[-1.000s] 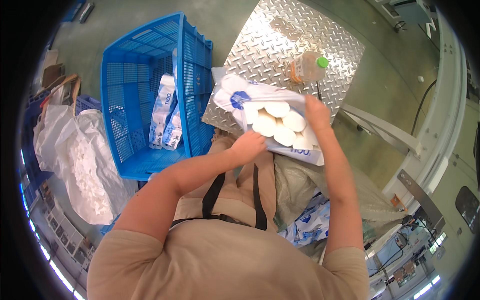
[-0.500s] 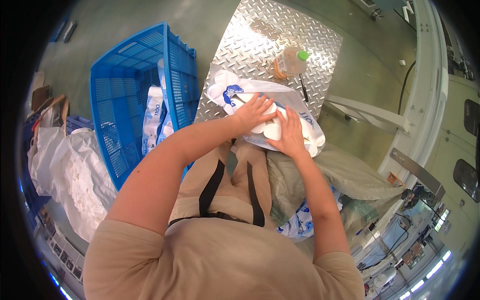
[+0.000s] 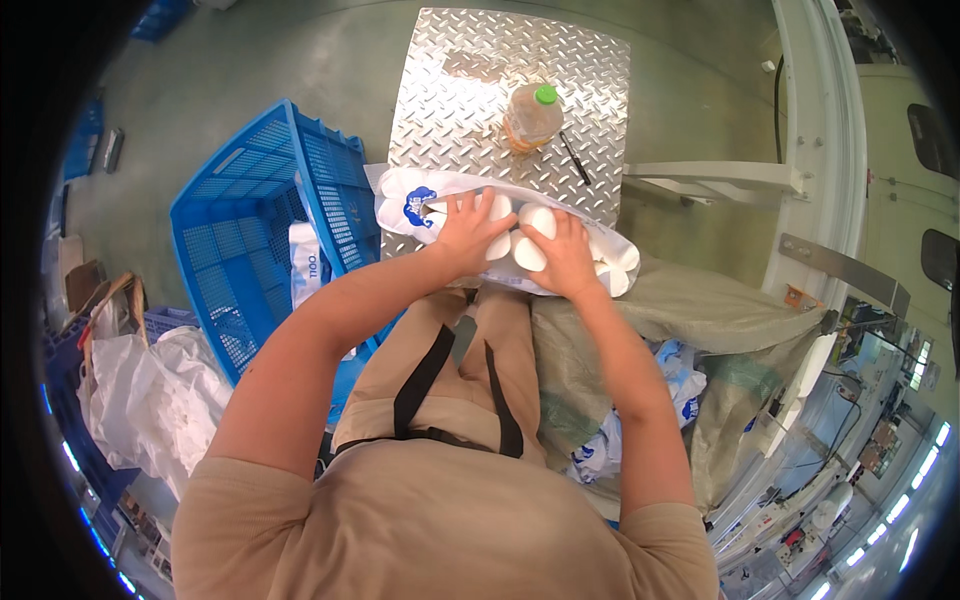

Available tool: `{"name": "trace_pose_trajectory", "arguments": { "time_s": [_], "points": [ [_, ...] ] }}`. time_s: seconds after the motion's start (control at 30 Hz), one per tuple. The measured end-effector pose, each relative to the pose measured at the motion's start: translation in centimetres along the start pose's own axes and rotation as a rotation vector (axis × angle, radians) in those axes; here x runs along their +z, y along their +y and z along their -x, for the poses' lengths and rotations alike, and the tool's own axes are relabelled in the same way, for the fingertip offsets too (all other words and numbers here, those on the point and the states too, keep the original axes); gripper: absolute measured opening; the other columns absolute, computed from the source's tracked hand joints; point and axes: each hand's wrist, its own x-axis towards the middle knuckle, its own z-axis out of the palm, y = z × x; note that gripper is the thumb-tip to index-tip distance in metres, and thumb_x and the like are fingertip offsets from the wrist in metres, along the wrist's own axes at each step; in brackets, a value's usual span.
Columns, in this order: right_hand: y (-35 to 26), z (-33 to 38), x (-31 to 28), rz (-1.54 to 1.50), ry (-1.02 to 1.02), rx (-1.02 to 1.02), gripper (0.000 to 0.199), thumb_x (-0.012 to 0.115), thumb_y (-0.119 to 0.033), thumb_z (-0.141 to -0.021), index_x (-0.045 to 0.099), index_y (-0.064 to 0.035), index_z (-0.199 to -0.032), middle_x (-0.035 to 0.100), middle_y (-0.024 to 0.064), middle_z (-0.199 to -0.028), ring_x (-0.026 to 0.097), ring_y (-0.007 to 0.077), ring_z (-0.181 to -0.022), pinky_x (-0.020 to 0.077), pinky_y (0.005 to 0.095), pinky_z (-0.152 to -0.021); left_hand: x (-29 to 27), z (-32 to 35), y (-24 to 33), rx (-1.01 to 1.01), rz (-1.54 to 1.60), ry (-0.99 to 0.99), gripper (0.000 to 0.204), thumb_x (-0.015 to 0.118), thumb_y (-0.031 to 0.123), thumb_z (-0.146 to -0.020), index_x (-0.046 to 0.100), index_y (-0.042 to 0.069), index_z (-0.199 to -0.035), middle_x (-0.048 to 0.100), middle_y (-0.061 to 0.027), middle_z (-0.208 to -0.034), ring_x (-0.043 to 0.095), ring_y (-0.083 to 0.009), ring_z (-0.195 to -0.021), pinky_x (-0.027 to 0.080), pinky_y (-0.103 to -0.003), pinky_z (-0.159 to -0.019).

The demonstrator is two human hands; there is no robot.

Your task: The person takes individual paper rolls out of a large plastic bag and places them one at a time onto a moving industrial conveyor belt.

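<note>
Watching from my end: left hand (image 3: 470, 235) is spread wide, palm down, fingers fanned over white rolls (image 3: 528, 252) in the mouth of a plastic bag (image 3: 418, 205). Right hand (image 3: 563, 258) is just beside it, half open, thumb out across the rolls, fingers bent over them; I can't tell if it's gripping one or only pressing. A couple of rolls show bare between the two thumbs.

Bag is white with blue print, lies on its side under both hands, runs out past each, across the near edge of a metal table (image 3: 450, 120). More rolls bulge its end to the right of the right hand.

Beyond the hands I get a bottle (image 3: 531, 120), green cap, orangish contents, and a black pen (image 3: 576, 160) just past the right fingertips. Left of the left hand: blue crate (image 3: 335, 190), tipped toward the left, blue-and-white pack (image 3: 307, 262) inside. Nearer the body than the right hand: dull green sack (image 3: 660, 310), crumpled blue-and-white wrappers (image 3: 605, 445) by it.
</note>
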Motion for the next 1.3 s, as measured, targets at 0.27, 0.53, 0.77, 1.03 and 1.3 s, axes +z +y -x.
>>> {"name": "trace_pose_trajectory", "arguments": {
  "time_s": [0.27, 0.53, 0.77, 1.03, 1.3],
  "points": [
    [-3.0, 3.6, -9.7, -0.311, 0.212, 0.199, 0.056, 0.075, -0.013, -0.053, 0.056, -0.0133, -0.106, 0.029, 0.0192, -0.128, 0.036, 0.0386, -0.114, 0.0368, 0.0471, -0.094, -5.3, 0.4, 1.3, -0.2, 0.355, 0.106, 0.066, 0.076, 0.023, -0.052, 0.05, 0.017, -0.112, 0.034, -0.0247, -0.121, 0.036, -0.0428, -0.11, 0.034, -0.053, -0.089],
    [-3.7, 13.1, -21.3, -1.882, 0.698, 0.889, 0.06, 0.06, -0.011, -0.072, 0.035, -0.0049, -0.127, 0.045, 0.0135, -0.124, 0.045, 0.0291, -0.114, 0.0381, 0.0438, -0.096, -13.7, 1.5, 1.4, -0.5, 1.807, -0.118, 0.059, 0.069, 0.018, -0.073, 0.037, 0.004, -0.12, 0.045, -0.0134, -0.116, 0.048, -0.0217, -0.107, 0.044, -0.039, -0.086],
    [-6.8, 25.4, -33.0, -1.723, 1.431, 0.657, 0.059, 0.063, -0.014, -0.073, 0.039, -0.0051, -0.126, 0.047, 0.0127, -0.125, 0.046, 0.0292, -0.114, 0.0416, 0.0448, -0.09, -15.7, 2.2, 5.1, -0.281, 2.356, -0.322, 0.07, 0.066, 0.016, -0.071, 0.032, 0.003, -0.13, 0.045, -0.0153, -0.125, 0.046, -0.0323, -0.116, 0.04, -0.044, -0.097],
    [-6.7, 47.5, -35.3, -1.085, 1.785, 1.261, 0.047, 0.068, -0.023, -0.071, 0.049, -0.0144, -0.112, 0.05, 0.0022, -0.113, 0.046, 0.0186, -0.105, 0.0384, 0.0346, -0.083, -19.4, 1.3, 10.6, -0.239, 2.322, -0.54, 0.074, 0.068, 0.017, -0.069, 0.03, 0.001, -0.131, 0.044, -0.0163, -0.127, 0.046, -0.0335, -0.116, 0.041, -0.045, -0.097],
    [0.5, 49.6, -30.5, -1.51, 1.525, 1.256, 0.046, 0.067, -0.017, -0.072, 0.047, -0.0121, -0.114, 0.049, 0.007, -0.114, 0.046, 0.0233, -0.106, 0.0401, 0.0408, -0.085, -19.9, -0.8, 14.0, -0.206, 2.13, -0.692, 0.071, 0.066, 0.02, -0.073, 0.029, 0.005, -0.132, 0.044, -0.0149, -0.126, 0.048, -0.0307, -0.114, 0.046, -0.04, -0.091]
  ]
}}
